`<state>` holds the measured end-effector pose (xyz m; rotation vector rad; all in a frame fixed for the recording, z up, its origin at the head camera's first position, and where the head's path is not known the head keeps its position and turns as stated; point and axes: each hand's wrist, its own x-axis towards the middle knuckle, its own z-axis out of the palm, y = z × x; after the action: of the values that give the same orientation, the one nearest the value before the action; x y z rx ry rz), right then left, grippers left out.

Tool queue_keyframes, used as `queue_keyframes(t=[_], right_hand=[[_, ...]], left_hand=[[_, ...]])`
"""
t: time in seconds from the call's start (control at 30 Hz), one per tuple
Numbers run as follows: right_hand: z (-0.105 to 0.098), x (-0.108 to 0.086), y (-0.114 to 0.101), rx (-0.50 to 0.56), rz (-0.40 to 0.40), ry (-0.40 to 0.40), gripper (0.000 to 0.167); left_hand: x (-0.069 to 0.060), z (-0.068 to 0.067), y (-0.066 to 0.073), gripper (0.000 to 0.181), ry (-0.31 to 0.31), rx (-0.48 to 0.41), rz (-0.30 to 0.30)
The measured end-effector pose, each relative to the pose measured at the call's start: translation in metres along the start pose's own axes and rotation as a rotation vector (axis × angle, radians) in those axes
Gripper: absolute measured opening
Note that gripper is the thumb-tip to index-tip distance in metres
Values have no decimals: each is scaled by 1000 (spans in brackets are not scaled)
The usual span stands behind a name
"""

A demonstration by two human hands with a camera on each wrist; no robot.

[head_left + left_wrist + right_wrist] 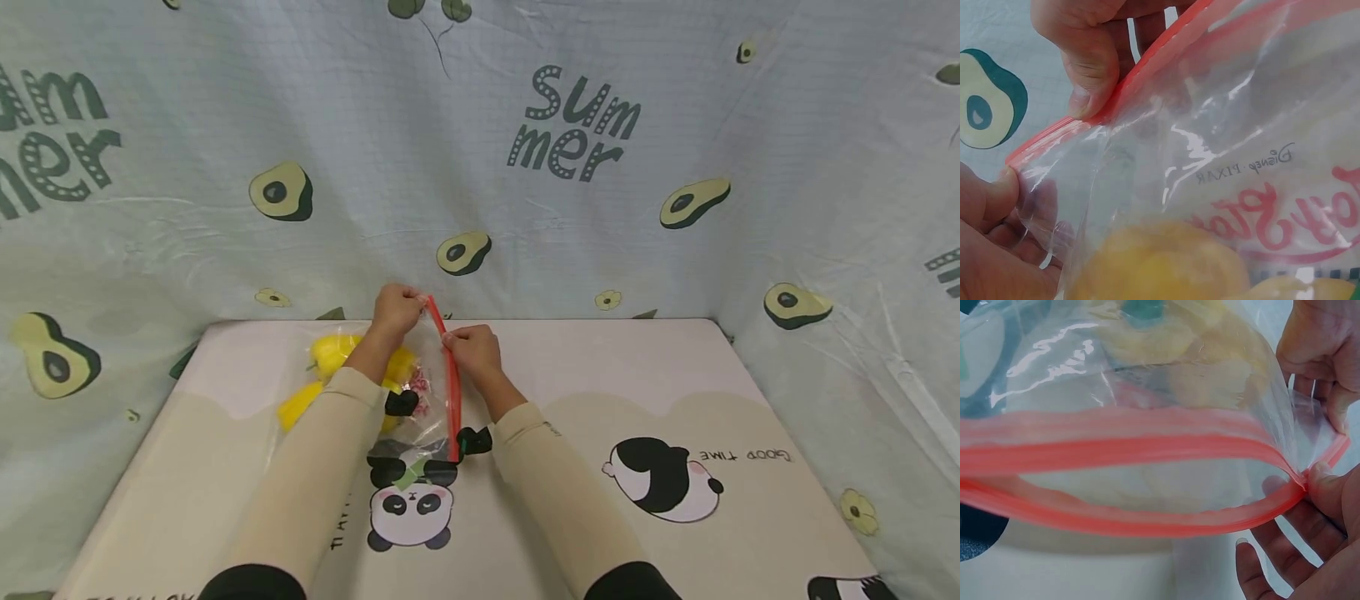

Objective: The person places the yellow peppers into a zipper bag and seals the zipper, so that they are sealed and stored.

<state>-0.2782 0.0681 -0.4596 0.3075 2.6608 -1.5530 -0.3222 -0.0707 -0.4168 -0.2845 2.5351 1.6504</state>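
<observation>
A clear zip bag (431, 425) with a red zip strip (453, 392) lies on the table. Yellow bell peppers (337, 352), by their look, show through its plastic, partly hidden by the left arm. At the strip's far end, my left hand (397, 308) pinches the bag's corner between thumb and fingers. Close beside it, my right hand (474, 348) pinches the strip, thumb on one side and fingers on the other. Between the hands the strip looks pressed together. Past the right hand, the right wrist view shows the bag's mouth (1147, 487) gaping, its two red edges apart.
Beneath the bag is a pale table mat (570, 367) printed with pandas. A curtain (360, 150) with avocado prints hangs behind the table's far edge. Red lettering (1272, 219) marks the bag's side.
</observation>
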Motion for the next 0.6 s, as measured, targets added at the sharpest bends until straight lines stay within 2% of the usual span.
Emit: queue_keyframes(t=[0.17, 0.4, 0.6], right_hand=[[0, -3, 3, -3, -13, 11, 23], [1, -4, 4, 0, -6, -7, 25], [3, -6, 5, 6, 4, -10, 26]], left_hand=[[0, 0, -3, 32, -9, -6, 16], [1, -2, -3, 29, -19, -21, -19], [1, -2, -4, 30, -4, -19, -16]])
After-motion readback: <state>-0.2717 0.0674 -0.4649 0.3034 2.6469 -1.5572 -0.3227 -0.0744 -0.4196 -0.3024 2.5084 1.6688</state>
